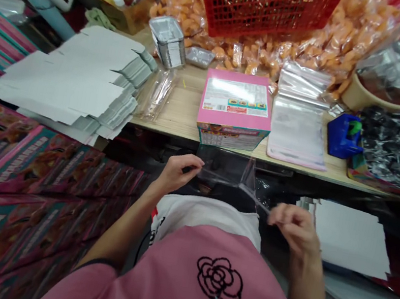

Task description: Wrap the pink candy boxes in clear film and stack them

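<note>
Left hand [179, 170]: your thumb and forefinger are pinched shut on the near edge of a clear plastic sheet [226, 167]. Right hand [294, 227]: blurred, your fingers are closed, bent inward, on a narrow strip at the other end of the same sheet. The sheet spans the gap between your hands, in front of the counter [189, 91] and above your lap; how it is folded cannot be told.

Pink box [236, 99]: on the counter at its near edge, just beyond the sheet, printed label on its upper face, touched by neither hand. To its right, a stack of clear bags [298, 131] lies flat, then a blue tape dispenser [344, 136] and a heap of dark wrapped pieces [397, 148]. To its left, clear packets [159, 93] and a stack of white card [74, 73]; a metal tin [168, 41] stands behind the packets. Beyond the box, a red basket [267, 9] sits among orange wrapped pieces [340, 35]. Lower right, near your right hand, more white card sheets [352, 238]. Lower left, rows of printed boxes [46, 163].
</note>
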`<act>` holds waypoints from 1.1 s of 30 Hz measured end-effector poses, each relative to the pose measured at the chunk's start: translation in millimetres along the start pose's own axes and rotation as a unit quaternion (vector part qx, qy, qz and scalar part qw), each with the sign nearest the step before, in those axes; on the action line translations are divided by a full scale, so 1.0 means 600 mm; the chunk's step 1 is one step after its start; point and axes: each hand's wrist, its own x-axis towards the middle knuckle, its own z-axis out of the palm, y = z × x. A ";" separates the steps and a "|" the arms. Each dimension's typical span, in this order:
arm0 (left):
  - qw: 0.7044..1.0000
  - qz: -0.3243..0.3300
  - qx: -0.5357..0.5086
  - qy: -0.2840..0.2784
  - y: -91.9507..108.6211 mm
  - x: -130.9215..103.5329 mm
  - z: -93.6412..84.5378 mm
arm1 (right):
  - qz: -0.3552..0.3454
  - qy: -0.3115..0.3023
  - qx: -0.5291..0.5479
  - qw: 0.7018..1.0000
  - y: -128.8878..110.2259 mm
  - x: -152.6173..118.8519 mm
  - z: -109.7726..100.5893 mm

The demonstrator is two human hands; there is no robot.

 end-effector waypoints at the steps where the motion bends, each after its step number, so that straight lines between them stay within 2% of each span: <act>1: 1.000 0.008 0.017 -0.004 0.001 -0.004 0.001 | -0.010 0.096 -0.008 0.995 0.019 -0.036 -0.045; 3: 0.998 0.019 0.050 -0.014 0.002 -0.012 0.004 | -0.058 0.265 -0.098 0.957 0.059 -0.100 -0.118; 4: 0.997 0.024 0.067 -0.018 0.001 -0.016 0.007 | -0.074 0.311 -0.160 0.934 0.079 -0.125 -0.141; 6: 0.994 0.037 0.095 -0.025 0.000 -0.024 0.010 | -0.075 0.337 -0.226 0.911 0.116 -0.160 -0.159; 9: 0.989 0.065 0.128 -0.022 -0.002 -0.030 0.012 | -0.046 0.323 -0.297 0.897 0.164 -0.175 -0.134; 13: 0.983 0.082 0.164 -0.013 -0.002 -0.033 0.007 | -0.020 0.322 -0.385 0.865 0.198 -0.133 -0.089; 16: 0.979 0.090 0.181 -0.003 -0.001 -0.034 0.005 | -0.040 0.322 -0.429 0.843 0.173 -0.062 -0.062; 18: 0.978 0.100 0.186 0.003 0.001 -0.034 0.005 | -0.114 0.296 -0.454 0.833 0.130 -0.009 -0.039; 21: 0.977 0.104 0.184 0.007 0.004 -0.033 0.004 | -0.220 0.187 -0.453 0.843 0.054 0.054 -0.003; 24: 0.979 0.096 0.179 0.008 0.007 -0.031 0.003 | -0.279 0.091 -0.460 0.838 0.005 0.090 0.023; 27: 0.978 0.100 0.180 0.013 0.008 -0.031 0.003 | -0.303 0.070 -0.448 0.838 -0.005 0.105 0.033; 33: 0.975 0.112 0.191 0.028 0.009 -0.024 -0.003 | -0.299 0.067 -0.434 0.847 -0.006 0.127 0.030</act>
